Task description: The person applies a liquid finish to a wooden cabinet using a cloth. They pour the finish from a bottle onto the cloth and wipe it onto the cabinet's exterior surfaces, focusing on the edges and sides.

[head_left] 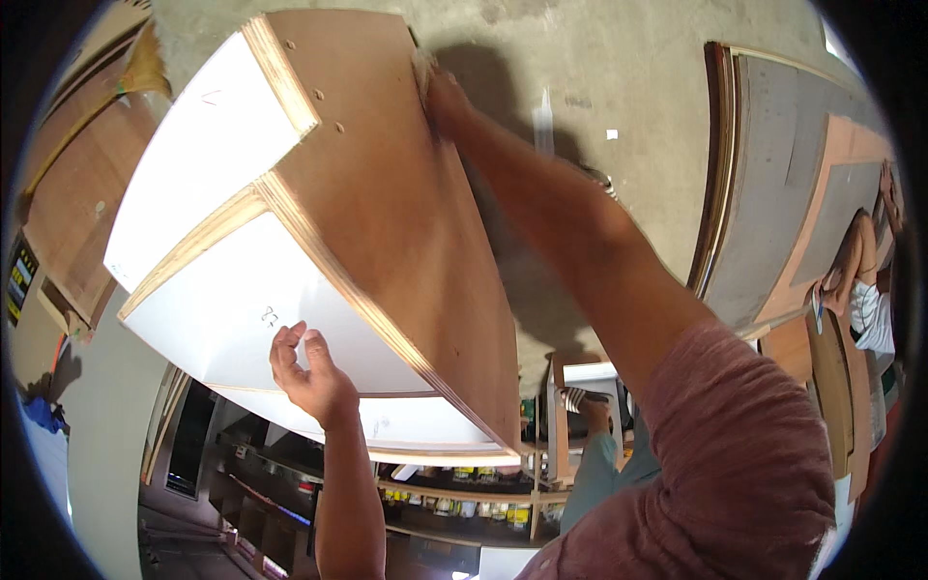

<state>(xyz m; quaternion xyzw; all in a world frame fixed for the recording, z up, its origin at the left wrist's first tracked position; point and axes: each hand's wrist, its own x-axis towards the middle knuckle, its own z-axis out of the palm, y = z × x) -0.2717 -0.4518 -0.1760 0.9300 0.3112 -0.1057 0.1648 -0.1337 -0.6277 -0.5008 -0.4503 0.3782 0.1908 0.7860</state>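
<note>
A large plywood cabinet [387,203] with white inner panels and pale layered edges stands before me. My left hand [314,377] hovers over the white compartment, its fingers loosely curled and apart, with nothing in them. At the far right edge of the brown side panel, my right hand [445,101] is stretched out and closed against the wood. A pale, blurred bit of material [421,68] shows at its fingers; I cannot make out whether it is cloth or paper. Several small round marks dot the upper part of that panel.
Large grey and brown boards [793,174] lie at the right, with another person's bare leg [855,256] beside them. Shelves of bottles and cans [464,498] run below the cabinet. A broom [145,68] and wooden panels [77,213] occupy the left. My sandalled foot [590,401] rests near the cabinet's corner.
</note>
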